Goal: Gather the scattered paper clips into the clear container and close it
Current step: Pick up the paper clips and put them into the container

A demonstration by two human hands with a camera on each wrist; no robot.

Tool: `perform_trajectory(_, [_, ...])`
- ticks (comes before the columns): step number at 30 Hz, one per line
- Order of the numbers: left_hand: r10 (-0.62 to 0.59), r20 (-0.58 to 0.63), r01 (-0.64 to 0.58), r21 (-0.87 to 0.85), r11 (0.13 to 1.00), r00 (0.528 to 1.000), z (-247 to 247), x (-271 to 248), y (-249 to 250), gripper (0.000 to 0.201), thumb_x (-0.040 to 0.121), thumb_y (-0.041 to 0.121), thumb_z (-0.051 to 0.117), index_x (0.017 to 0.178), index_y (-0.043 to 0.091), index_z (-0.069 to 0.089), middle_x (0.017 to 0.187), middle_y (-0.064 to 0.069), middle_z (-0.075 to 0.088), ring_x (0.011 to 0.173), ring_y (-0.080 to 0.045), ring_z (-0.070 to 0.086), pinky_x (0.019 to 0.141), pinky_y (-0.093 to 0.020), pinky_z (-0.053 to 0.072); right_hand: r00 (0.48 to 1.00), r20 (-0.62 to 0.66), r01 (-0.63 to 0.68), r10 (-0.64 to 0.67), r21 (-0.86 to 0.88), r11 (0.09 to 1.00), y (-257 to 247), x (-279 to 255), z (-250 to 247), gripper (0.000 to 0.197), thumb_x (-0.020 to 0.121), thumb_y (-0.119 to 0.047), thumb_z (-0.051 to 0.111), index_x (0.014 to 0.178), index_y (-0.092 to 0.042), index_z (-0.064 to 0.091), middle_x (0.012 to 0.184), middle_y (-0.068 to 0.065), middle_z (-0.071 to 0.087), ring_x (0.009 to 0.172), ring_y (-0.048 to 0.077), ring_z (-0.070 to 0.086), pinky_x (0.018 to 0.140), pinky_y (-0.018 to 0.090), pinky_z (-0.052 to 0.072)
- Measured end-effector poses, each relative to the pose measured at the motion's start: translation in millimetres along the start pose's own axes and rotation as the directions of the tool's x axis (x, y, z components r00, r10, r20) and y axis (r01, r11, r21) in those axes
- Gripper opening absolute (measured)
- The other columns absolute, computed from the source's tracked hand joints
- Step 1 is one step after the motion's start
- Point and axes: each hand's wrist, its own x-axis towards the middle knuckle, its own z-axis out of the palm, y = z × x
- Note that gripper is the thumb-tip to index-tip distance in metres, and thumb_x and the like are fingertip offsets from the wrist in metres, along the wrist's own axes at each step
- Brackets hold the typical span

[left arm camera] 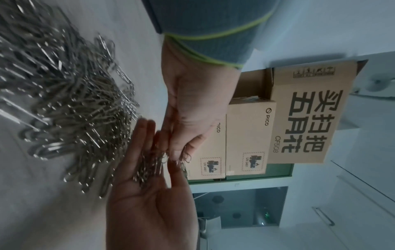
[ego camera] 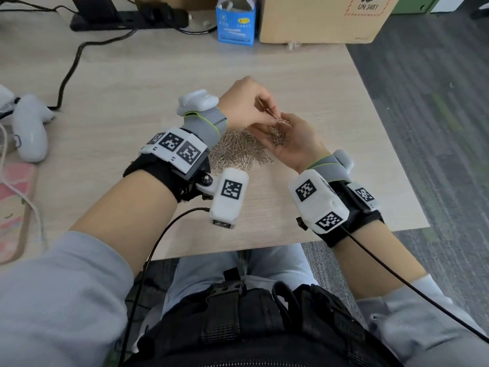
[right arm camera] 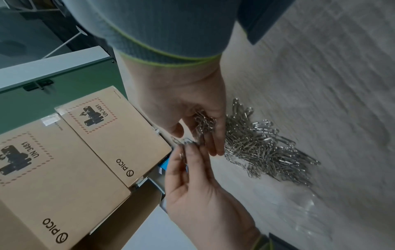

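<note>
At the far left edge of the table (ego camera: 132, 102) lies a pink phone case (ego camera: 16, 207), and just beyond it a white controller (ego camera: 29, 131) lies on its side, with a black cable (ego camera: 71, 64) running past it towards the back. Further in, the left hand (ego camera: 246, 102) is held above the table with its back up. Its fingers (ego camera: 262, 105) and thumb are drawn together and clamped on the pinched clips (ego camera: 272, 116), a few of them lifted clear; the right wrist view shows the same pinch from below (right arm camera: 186, 142). Below and between the two wrists, the pile of paper clips (ego camera: 238, 152) lies loose on the bare table, a dense silver tangle spread flat. To its right the right hand (ego camera: 293, 144) is turned palm up, touching the left fingertips, its fingers nearly straight and lying side by side, cupping a small heap of clips (ego camera: 277, 136) that rests across palm and fingers; nothing is gripped there. In the right wrist view a faint clear plastic shape (right arm camera: 299, 208) lies on the table just beside the pile, too blurred to tell whether it is the container or whether it is open. At the back of the table stand an opened blue carton (ego camera: 235, 22) and, to its right, a cardboard box (ego camera: 317, 19).
</note>
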Motion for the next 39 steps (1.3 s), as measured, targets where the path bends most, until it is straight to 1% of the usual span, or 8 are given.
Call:
perform_trajectory(6, [0.059,0.124,-0.077,0.146,0.986,0.991,9,6,19,0.028,0.071,0.001,0.068,0.094,0.016,0.073,0.089,-0.005,0.072,0.079,-0.011,0.065,0.080,-0.019,0.050,0.999,-0.035,0.027,-0.027,0.002,1.000,-6,-4,4,0.035,0.098,-0.010,0.030,0.077,-0.004,0.057,0.053,0.007,0.067,0.073,0.019,0.058,0.052,0.025,0.056])
perform_trajectory(13, [-0.047,-0.109,0.047,-0.004,0.999,0.993,11,8,-1,0.034,0.072,-0.009,0.050,0.090,0.010,0.073,0.066,-0.001,0.065,0.056,-0.004,0.061,0.060,-0.019,0.053,0.994,-0.083,0.078,-0.066,0.141,0.987,-16,-9,-24,0.031,0.099,-0.008,0.035,0.079,0.006,0.054,0.058,0.021,0.067,0.051,0.029,0.069,0.065,0.030,0.057])
perform_trajectory(16, [-0.015,-0.030,0.020,0.179,0.984,0.999,18,5,-8,0.032,0.070,0.022,0.065,0.099,0.011,0.072,0.078,-0.003,0.064,0.067,-0.001,0.060,0.069,-0.010,0.046,0.992,-0.090,0.098,-0.085,0.150,0.984,-18,-11,-31,0.028,0.097,-0.007,0.036,0.079,0.006,0.054,0.059,0.021,0.067,0.052,0.028,0.069,0.069,0.029,0.056])
perform_trajectory(19, [-0.103,0.116,0.041,0.444,0.895,0.988,29,4,-12,0.075,0.047,0.062,0.067,0.112,0.025,0.063,0.119,-0.001,0.058,0.115,-0.023,0.047,0.095,-0.035,0.041,0.991,-0.098,0.101,-0.088,0.132,0.986,-19,-12,-34,0.026,0.097,-0.006,0.037,0.081,0.005,0.055,0.059,0.020,0.068,0.053,0.027,0.069,0.068,0.029,0.057])
perform_trajectory(25, [-0.108,0.090,0.047,0.513,0.857,0.990,25,-2,-16,0.039,0.062,0.045,0.079,0.096,0.028,0.066,0.112,-0.003,0.055,0.116,-0.027,0.042,0.090,-0.038,0.036,0.993,-0.096,0.086,-0.075,0.114,0.990,-16,-11,-35,0.026,0.096,-0.007,0.036,0.081,0.005,0.054,0.059,0.020,0.068,0.053,0.027,0.069,0.061,0.028,0.058])
perform_trajectory(29, [-0.187,0.151,0.072,0.560,0.826,0.971,9,-15,-18,0.065,0.050,0.060,0.079,0.106,0.033,0.063,0.118,-0.002,0.051,0.118,-0.025,0.037,0.098,-0.042,0.038,0.992,-0.096,0.090,-0.079,0.112,0.990,-11,-5,-29,0.026,0.096,-0.006,0.036,0.081,0.006,0.054,0.059,0.021,0.068,0.053,0.029,0.069,0.064,0.030,0.058])
perform_trajectory(33, [-0.239,0.172,0.078,0.636,0.768,0.956,-1,-24,-24,0.078,0.046,0.048,0.086,0.117,0.035,0.057,0.128,-0.004,0.045,0.124,-0.028,0.031,0.102,-0.047,0.037,0.996,-0.077,0.063,-0.055,0.105,0.992,-3,0,-18,0.027,0.096,-0.008,0.036,0.080,0.005,0.053,0.058,0.021,0.067,0.051,0.028,0.069,0.060,0.030,0.058])
perform_trajectory(39, [-0.140,0.031,0.108,0.479,0.871,0.990,0,-29,-34,0.031,0.065,0.020,0.078,0.096,0.019,0.070,0.111,-0.014,0.059,0.090,-0.026,0.052,0.086,-0.038,0.045,0.997,-0.070,0.041,-0.035,0.091,0.995,5,1,-12,0.028,0.096,-0.008,0.036,0.079,0.005,0.054,0.060,0.021,0.068,0.052,0.029,0.069,0.058,0.031,0.058])
